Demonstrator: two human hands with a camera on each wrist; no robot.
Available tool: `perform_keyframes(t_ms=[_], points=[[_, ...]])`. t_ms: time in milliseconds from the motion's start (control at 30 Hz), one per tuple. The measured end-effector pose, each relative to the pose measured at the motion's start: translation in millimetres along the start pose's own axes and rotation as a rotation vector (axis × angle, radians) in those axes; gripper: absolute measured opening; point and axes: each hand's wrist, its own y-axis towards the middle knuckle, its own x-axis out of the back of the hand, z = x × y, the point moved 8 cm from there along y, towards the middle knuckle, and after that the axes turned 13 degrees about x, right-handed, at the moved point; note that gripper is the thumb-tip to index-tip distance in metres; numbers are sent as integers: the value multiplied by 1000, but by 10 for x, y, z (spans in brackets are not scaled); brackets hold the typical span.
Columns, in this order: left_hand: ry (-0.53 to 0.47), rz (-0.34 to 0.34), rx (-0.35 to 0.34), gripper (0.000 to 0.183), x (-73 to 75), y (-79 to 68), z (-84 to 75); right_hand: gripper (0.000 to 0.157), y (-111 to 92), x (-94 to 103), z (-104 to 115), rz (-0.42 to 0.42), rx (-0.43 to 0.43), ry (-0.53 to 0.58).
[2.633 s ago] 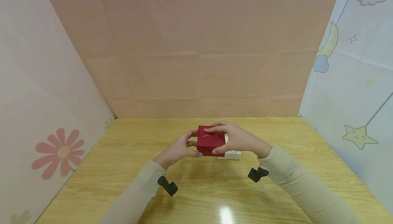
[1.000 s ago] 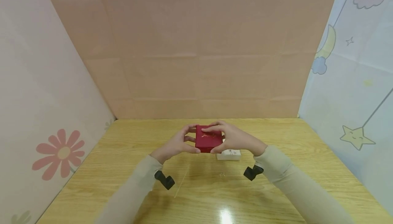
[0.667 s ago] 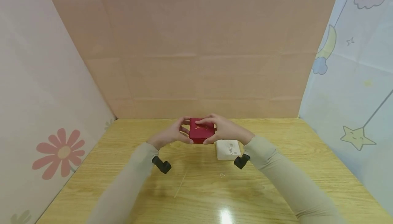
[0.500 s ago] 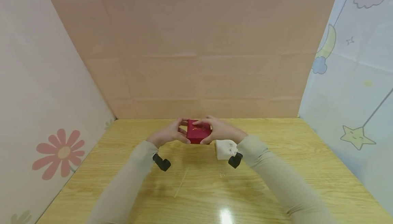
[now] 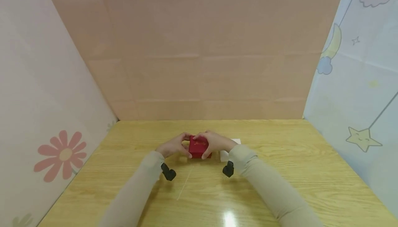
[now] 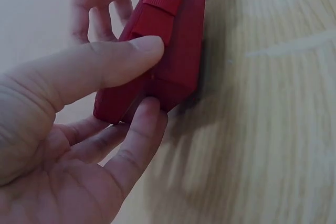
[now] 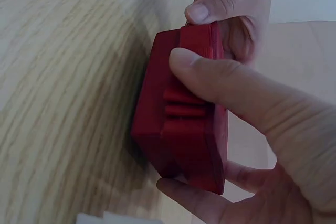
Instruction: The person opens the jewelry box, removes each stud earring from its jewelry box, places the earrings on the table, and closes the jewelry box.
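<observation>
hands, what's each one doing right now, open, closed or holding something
Left hand: holding the red box by its left side.
Right hand: holding the same red box by its right side.

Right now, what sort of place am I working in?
Probably a small indoor booth, perhaps set up for recording: a yellowish wood-grain table is closed in by a creased, peach-coloured backdrop sheet behind and a pale, flower-printed panel on the left.

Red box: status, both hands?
Left hand and right hand grip red box from opposite sides. Contact with table unclear. White box close by, partly covered in head view.
</observation>
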Motion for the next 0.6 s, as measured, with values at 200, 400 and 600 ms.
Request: perform_keyframes(t_ms=[200,400,600], points=[[29,-21,20,80,-9,70,97,77,32,-97,-39,38,-9,-38],[29,-19,16,83,-15,70,99,78,34,-107,-37,41,-15,-54],[34,-17,40,87,-26,33,78,79,24,-102,-20,37,-16,-64]])
